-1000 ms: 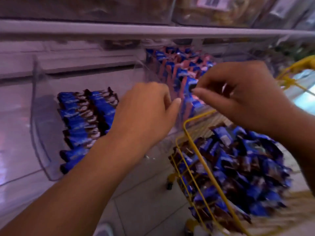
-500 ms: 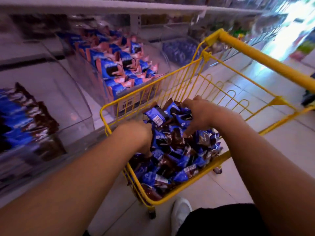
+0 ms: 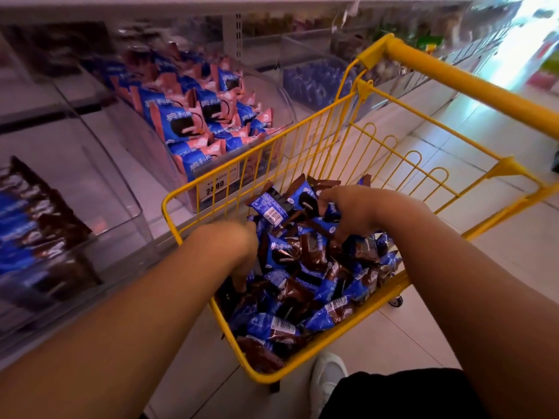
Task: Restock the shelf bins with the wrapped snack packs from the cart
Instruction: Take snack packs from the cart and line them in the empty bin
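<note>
Snack packs (image 3: 302,285) fill the yellow cart (image 3: 332,337) beneath both hands, the right hand (image 3: 348,213) curling around several while the left hand (image 3: 239,252) digs in, grip hidden, gathering for the bin (image 3: 121,207) further left.

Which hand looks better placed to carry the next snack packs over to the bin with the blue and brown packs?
Probably the left hand. It digs into the snack packs at the cart side nearest that bin. The right hand is on the pile farther away.
</note>
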`<state>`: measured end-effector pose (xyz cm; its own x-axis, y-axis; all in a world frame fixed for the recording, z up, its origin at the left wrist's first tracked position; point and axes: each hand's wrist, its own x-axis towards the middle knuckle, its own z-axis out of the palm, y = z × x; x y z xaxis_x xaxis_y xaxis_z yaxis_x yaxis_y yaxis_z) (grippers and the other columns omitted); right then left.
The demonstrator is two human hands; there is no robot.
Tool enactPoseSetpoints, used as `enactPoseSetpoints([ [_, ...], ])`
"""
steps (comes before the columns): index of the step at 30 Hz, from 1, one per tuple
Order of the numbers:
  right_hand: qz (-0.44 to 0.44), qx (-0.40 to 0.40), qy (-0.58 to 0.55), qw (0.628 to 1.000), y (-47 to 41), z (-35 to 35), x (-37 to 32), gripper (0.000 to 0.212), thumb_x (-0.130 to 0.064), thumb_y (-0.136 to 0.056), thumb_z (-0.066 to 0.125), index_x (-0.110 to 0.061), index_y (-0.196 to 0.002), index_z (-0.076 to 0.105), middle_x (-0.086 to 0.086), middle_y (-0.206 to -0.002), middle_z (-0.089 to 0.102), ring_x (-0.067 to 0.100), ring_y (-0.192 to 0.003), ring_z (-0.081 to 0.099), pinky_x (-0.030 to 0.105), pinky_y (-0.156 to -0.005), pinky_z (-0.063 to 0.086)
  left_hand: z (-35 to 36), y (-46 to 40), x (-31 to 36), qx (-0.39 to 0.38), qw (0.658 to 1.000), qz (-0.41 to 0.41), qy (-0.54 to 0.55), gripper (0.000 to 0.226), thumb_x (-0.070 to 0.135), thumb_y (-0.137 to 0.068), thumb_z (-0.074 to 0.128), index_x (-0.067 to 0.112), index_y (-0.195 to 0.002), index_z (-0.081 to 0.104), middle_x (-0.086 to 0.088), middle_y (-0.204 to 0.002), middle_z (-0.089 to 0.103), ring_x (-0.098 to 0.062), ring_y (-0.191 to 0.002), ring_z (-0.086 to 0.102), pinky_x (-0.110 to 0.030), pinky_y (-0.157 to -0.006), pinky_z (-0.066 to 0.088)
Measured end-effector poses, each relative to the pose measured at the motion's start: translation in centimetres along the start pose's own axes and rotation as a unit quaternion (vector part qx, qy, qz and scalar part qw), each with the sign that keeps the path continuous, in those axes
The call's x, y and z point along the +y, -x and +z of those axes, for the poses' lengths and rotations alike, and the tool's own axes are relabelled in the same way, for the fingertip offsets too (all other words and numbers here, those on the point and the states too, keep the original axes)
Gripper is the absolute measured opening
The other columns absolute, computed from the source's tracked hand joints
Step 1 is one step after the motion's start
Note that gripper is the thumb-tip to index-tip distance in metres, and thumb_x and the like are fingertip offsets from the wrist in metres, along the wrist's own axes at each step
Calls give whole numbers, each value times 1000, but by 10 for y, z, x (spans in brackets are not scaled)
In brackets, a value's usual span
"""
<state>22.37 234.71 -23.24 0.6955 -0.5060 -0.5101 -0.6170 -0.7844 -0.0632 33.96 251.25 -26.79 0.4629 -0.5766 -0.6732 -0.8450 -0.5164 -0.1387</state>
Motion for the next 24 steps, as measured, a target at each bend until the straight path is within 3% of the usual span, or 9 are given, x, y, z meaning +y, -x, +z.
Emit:
enactPoseSetpoints([
  [4,-34,-21,-35,999,9,-6,1,43,-22,-77,83,-28,-109,55,2,-112,52,26,-93,61,29,-62,51,1,-3,3,-18,998,23,-59,122,33,-74,85,14,-156,-2,-15,-156,30,-34,-132,46,-43,-105,46],
  [8,-132,-77,-129,980,33,-14,-11,20,-26,-82,78,-30,-95,64,1,-87,64,13,-71,64,23,-59,53,-3,3,0,10,995,93,-29,85,32,-73,85,17,-143,39,-6,-135,54,-27,-116,57,-36,-92,51],
  [10,-149,-87,-105,979,36,-8,-24,11,-28,-86,74,-31,-90,64,2,-93,66,16,-81,66,31,-68,59,-6,9,-2,13,991,131,-1,70,32,-74,84,18,-133,49,0,-121,58,-23,-106,59,-31,-76,50],
  [12,-151,-85,-56,983,35,1,-36,14,-33,-85,75,-29,-93,65,-1,-100,62,19,-92,63,39,-79,59,-9,13,-5,6,988,150,30,63,34,-73,85,19,-126,54,2,-112,57,-22,-98,60,-32,-70,51],
  [16,-139,-102,-13,985,35,6,-49,20,-41,-83,75,-24,-91,69,-8,-100,64,13,-95,59,31,-80,49,-16,22,-15,15,982,170,84,79,37,-65,89,23,-132,48,3,-121,54,-20,-101,56,-33,-76,51],
  [18,-136,-102,9,985,35,6,-51,14,-36,-83,76,-25,-83,67,-8,-100,66,13,-99,58,30,-84,45,-19,25,-22,18,976,184,118,84,32,-65,90,25,-136,45,7,-113,54,-17,-96,55,-29,-74,49],
  [21,-141,-89,29,986,35,2,-53,22,-26,-77,83,-23,-76,61,-5,-92,66,14,-91,58,30,-75,46,-20,27,-29,12,960,211,185,75,13,-70,87,24,-133,48,7,-111,60,-9,-83,59,-22,-62,50],
  [24,-137,-48,32,989,38,-5,-48,34,-20,-74,84,-21,-76,49,0,-85,57,16,-77,50,34,-68,44,-19,26,-35,15,934,234,269,62,-5,-79,73,24,-129,52,0,-125,59,-17,-83,65,-33,-66,60],
])
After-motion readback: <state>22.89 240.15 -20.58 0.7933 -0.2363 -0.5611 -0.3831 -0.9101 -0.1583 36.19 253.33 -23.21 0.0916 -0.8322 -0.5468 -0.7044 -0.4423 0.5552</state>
